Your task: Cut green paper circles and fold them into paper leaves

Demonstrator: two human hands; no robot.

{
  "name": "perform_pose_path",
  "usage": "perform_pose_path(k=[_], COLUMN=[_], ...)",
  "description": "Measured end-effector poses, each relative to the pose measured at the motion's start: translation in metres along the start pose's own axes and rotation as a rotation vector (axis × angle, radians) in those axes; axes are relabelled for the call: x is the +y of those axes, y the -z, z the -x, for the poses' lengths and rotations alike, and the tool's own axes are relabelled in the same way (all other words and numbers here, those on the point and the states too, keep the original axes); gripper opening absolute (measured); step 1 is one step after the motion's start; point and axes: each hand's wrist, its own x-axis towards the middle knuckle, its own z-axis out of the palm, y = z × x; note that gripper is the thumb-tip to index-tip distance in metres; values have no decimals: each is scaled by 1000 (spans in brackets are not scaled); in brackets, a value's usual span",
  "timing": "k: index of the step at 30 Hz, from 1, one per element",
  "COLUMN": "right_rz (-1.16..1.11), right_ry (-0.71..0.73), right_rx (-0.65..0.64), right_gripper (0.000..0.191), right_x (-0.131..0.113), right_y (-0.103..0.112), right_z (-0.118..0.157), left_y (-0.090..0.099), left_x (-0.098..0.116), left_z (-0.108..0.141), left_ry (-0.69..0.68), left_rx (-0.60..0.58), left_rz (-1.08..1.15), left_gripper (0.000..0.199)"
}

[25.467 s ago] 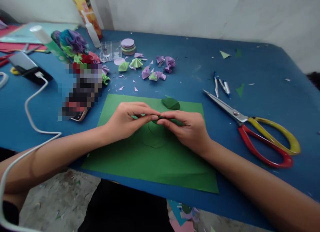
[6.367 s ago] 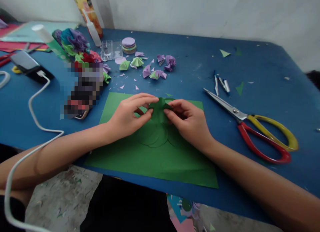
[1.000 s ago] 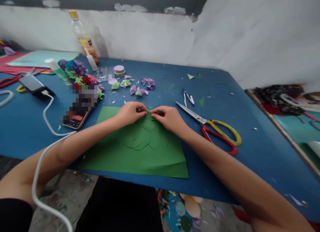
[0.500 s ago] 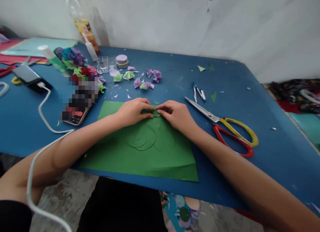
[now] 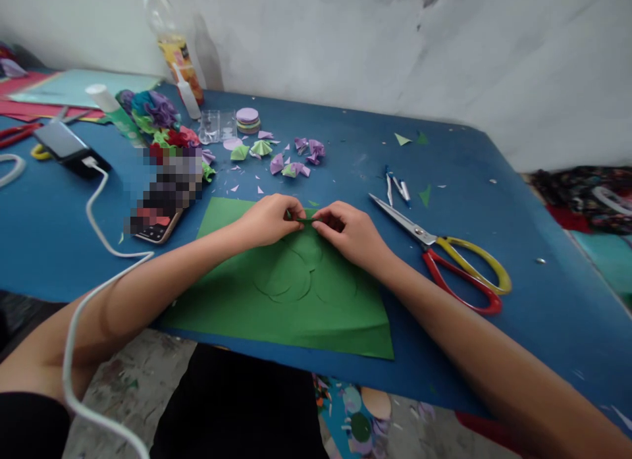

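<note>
My left hand (image 5: 276,218) and my right hand (image 5: 348,228) face each other over the far part of a green paper sheet (image 5: 222,314). Between them, pinched by the fingertips of both, is a small green paper piece (image 5: 309,220), seen nearly edge-on. Its full shape is hidden by the fingers. Just below lie several round green paper cutouts (image 5: 282,279), overlapping one another; they blend with the sheet. To the right of my right hand rest scissors (image 5: 419,234) with one yellow and one red handle, blades slightly apart.
Behind the sheet are purple and light green folded papers (image 5: 291,166), a stack of paper circles (image 5: 247,120) and a compass (image 5: 397,186). On the left are a phone (image 5: 155,228), a white cable (image 5: 93,288), a glue stick (image 5: 116,113) and a bottle (image 5: 175,51).
The paper piece between my fingertips has tilted up and now shows as a narrow dark edge. My hands stay almost in place. The whole view has shifted slightly.
</note>
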Motion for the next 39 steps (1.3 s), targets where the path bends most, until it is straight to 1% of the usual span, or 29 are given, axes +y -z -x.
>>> perform_pose_path(k=[4, 7, 10, 13, 14, 16, 19, 21, 23, 25, 26, 31, 35, 39], right_rz=[-155, -294, -385, -479, -513, -568, -621, -646, -661, -661, -654, -660, -697, -695], right_ry=[-21, -54, -58, -68, -73, -72, -48, -39, -50, -67, -74, -78, -101, -117], right_rx=[151, 216, 255, 276, 290, 324, 383, 390, 366, 339, 329, 311, 314, 332], right_gripper=[16, 21, 19, 14, 13, 10, 9, 14, 25, 33, 34, 24, 18, 14], right_x=[-3, -7, -10, -12, -12, -12, -10, -9, -8, -8, -8, -8, -7, -7], right_y=[-3, -4, -3, -2, -3, -4, -6, -7, -8, -7, -7, -6, -7, -7], right_z=[9, 13, 14, 13, 12, 11, 11, 11, 12, 13, 12, 10, 8, 8], left_y=[2, 4, 3, 2, 1, 0, -1, -2, -2, -3, -3, -3, -3, -5], left_x=[-1, 1, 1, 2, 2, 5, 11, 15, 17, 17, 16, 15, 15, 13], left_z=[6, 8, 8, 10, 11, 13, 16, 16, 16, 15, 14, 13, 15, 15], left_ry=[-230, -368, -449, -496, -481, -377, -160, -70, -13, 15, 17, 7, 13, -18], left_rx=[205, 325, 383, 395, 389, 352, 224, 127, 99, 130, 147, 178, 176, 212], left_rz=[104, 164, 181, 197, 218, 318, 576, 711, 772, 780, 774, 730, 686, 600], left_gripper=[11, 12, 11, 12, 11, 10, 30, 32, 25, 20, 18, 18, 19, 28])
